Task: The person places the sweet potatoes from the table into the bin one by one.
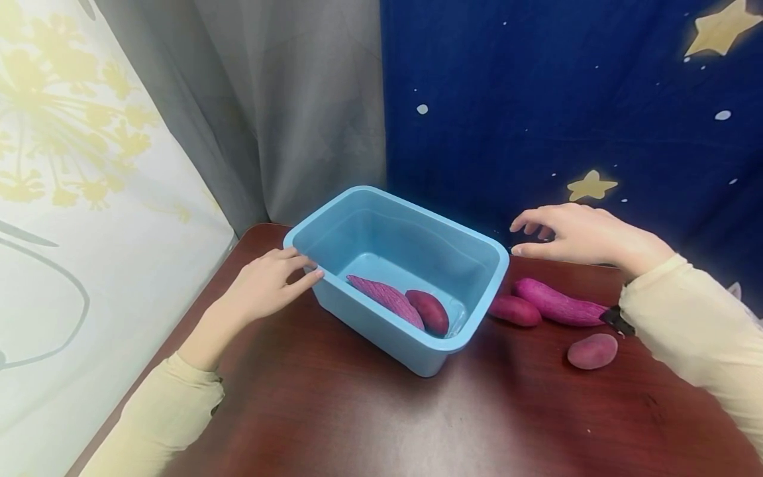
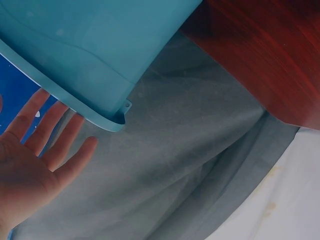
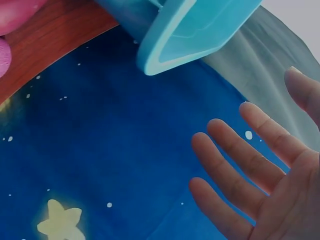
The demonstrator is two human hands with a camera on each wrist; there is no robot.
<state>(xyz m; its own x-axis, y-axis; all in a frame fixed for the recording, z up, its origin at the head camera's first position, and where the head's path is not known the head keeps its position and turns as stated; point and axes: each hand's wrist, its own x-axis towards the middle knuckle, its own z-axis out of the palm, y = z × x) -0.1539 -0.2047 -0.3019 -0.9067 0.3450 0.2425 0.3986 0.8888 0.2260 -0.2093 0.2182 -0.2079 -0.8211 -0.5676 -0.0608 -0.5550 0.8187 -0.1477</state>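
Note:
A light blue plastic bin (image 1: 381, 342) stands on the table, with a ridged purple sweet potato (image 1: 390, 299) and a smoother, darker red one (image 1: 430, 313) lying inside. My left hand (image 1: 262, 285) touches the bin's left rim with its fingertips, fingers extended. In the left wrist view, that hand's fingers (image 2: 65, 145) reach the rim's edge. To the right of the bin, my right hand (image 1: 587, 238) is raised in the air with relaxed fingers, holding nothing. Below it lie a long purple vegetable with a dark end (image 1: 560, 305), a reddish sweet potato (image 1: 515, 311) and a small pinkish tuber (image 1: 592, 351).
The dark red wooden table (image 1: 334, 417) has its far edge just behind the bin. Behind it hang a grey curtain (image 1: 316, 99) and a blue star-patterned curtain (image 1: 507, 152). A white, yellow-patterned surface (image 1: 107, 252) borders the table's left side.

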